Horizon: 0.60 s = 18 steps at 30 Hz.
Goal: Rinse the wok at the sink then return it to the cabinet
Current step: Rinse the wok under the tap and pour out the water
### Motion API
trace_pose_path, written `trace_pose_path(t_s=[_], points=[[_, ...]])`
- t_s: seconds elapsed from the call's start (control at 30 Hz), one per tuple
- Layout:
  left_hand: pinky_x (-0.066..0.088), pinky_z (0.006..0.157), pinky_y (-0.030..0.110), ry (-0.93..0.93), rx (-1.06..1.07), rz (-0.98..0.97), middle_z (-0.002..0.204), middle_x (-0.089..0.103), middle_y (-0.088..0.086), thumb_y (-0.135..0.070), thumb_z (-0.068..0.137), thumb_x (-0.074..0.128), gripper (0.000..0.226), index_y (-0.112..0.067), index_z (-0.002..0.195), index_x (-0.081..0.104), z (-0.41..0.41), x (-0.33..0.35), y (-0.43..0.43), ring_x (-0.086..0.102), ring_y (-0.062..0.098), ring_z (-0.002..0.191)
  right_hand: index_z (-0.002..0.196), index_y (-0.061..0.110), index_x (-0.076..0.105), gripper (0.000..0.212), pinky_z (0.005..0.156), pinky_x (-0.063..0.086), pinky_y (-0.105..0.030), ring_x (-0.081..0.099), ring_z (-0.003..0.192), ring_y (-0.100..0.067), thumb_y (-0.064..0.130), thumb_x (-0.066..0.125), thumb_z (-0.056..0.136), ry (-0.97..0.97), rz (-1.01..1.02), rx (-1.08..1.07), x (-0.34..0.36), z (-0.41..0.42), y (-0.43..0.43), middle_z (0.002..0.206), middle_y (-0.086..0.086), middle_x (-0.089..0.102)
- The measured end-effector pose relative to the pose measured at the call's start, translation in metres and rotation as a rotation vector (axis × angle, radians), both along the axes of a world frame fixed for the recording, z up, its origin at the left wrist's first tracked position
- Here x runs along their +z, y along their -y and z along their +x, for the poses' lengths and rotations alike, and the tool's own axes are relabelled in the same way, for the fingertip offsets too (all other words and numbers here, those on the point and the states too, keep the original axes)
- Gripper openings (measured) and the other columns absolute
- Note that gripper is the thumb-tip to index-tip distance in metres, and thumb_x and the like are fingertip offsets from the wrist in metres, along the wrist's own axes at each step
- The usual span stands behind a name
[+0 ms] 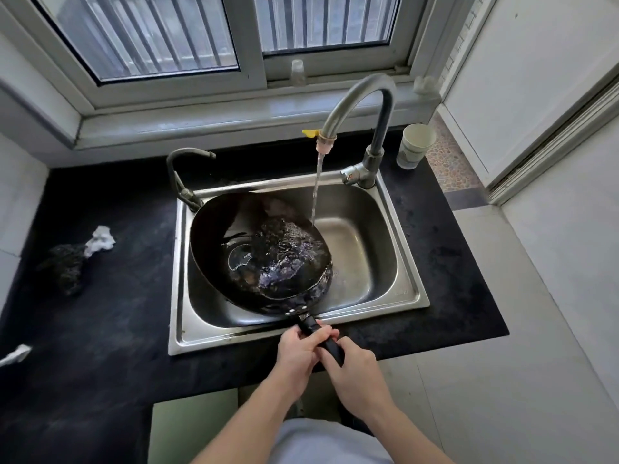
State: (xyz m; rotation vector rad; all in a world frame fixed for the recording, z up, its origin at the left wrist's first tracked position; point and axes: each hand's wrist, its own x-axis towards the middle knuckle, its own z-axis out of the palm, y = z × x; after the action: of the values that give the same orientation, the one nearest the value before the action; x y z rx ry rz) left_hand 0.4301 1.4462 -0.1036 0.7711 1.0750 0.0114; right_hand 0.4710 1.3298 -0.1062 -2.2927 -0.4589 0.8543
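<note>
As left hand (296,351) and right hand (356,376) grip the wok handle (331,348), they cover most.

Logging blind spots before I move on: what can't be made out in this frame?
1. cabinet: outside the head view.
2. sink drain: head view, not seen, perhaps under the wok.
3. wok handle: head view, mostly wrapped by left hand and right hand.
4. dark lump on the counter: head view, too dim and blurred to identify.
5. white scrap: head view, cut by the left edge.

black wok (234,236), silver sink (395,229), black counter (100,313), white cup (415,145).
</note>
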Motion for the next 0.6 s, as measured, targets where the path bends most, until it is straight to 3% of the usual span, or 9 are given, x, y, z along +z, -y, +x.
trace_pose_path(t_s=[0.27, 0.43, 0.6], points=[[0.058, 0.085, 0.044, -0.051, 0.034, 0.065, 0.091, 0.076, 0.02, 0.003, 0.086, 0.068, 0.018, 0.004, 0.104, 0.065, -0.003, 0.001, -0.002, 0.072, 0.03, 0.085, 0.1, 0.018, 0.07, 0.025, 0.056, 0.043, -0.014, 0.06, 0.063, -0.002, 0.041, 0.063, 0.092, -0.031, 0.092, -0.012, -0.001, 0.0, -0.005, 0.074, 0.008, 0.067], [0.056, 0.093, 0.051, -0.086, 0.056, 0.115, 0.093, 0.076, 0.021, 0.0, 0.085, 0.07, 0.022, 0.005, 0.106, 0.065, -0.01, -0.001, -0.004, 0.072, 0.033, 0.091, 0.099, 0.018, 0.07, 0.019, 0.058, 0.043, -0.011, 0.06, 0.071, 0.011, 0.035, 0.063, 0.094, -0.075, 0.142, 0.021, 0.002, -0.003, -0.008, 0.07, 0.014, 0.063], [0.054, 0.095, 0.052, -0.095, 0.038, 0.171, 0.09, 0.078, 0.015, -0.005, 0.085, 0.072, 0.019, -0.001, 0.103, 0.067, -0.019, 0.0, -0.006, 0.073, 0.033, 0.095, 0.097, 0.021, 0.07, 0.017, 0.061, 0.047, -0.013, 0.061, 0.079, 0.006, 0.036, 0.063, 0.095, -0.12, 0.159, 0.03, 0.002, -0.009, -0.012, 0.076, 0.012, 0.067]])
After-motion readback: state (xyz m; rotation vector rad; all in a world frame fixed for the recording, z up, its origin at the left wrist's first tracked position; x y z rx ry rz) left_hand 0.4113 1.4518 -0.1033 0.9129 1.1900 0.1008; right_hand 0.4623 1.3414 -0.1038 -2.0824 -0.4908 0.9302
